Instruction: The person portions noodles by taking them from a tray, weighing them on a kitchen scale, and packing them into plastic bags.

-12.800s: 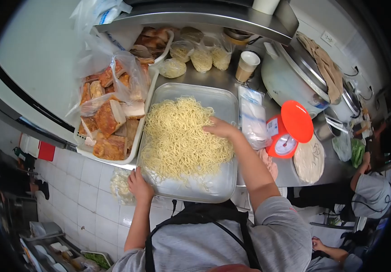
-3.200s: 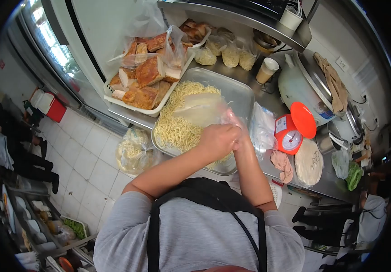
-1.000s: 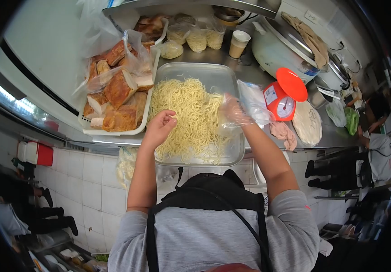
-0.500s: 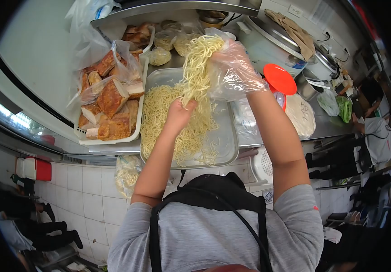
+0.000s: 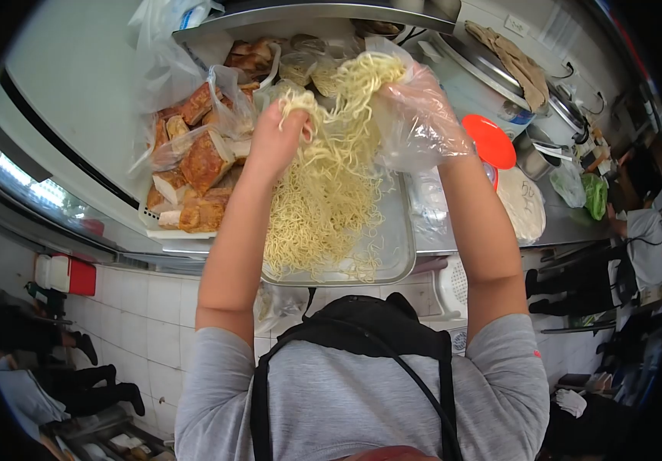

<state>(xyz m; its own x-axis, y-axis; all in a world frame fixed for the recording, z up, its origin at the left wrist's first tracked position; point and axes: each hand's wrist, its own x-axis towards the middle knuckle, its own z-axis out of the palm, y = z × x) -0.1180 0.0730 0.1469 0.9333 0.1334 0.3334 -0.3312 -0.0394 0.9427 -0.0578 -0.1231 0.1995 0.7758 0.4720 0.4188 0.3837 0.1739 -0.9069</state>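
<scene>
Yellow noodles (image 5: pixel 323 223) lie heaped in a metal tray (image 5: pixel 405 230) in front of me. My left hand (image 5: pixel 277 138), bare, is closed on some strands and lifts them up at the left of the tray. My right hand (image 5: pixel 423 111) is inside a clear plastic bag (image 5: pixel 400 142) and grips a thick bunch of noodles (image 5: pixel 362 84) through the film. Long strands hang from this bunch toward the heap, and some stretch across to my left hand. The right fingertips are partly hidden by plastic and noodles.
Left of the tray, a white crate (image 5: pixel 150 223) holds roasted meat chunks (image 5: pixel 208 161) under plastic. Bagged noodles (image 5: pixel 323 77) sit behind. On the right are a red lid (image 5: pixel 489 141), a large pot (image 5: pixel 461 77) and a wrapped pale bundle (image 5: pixel 521 203). Other people stand farther off.
My left hand has risen up and left from the middle of the tray, drawing strands away from the bunch. My right hand has shifted slightly right, still holding noodles.
</scene>
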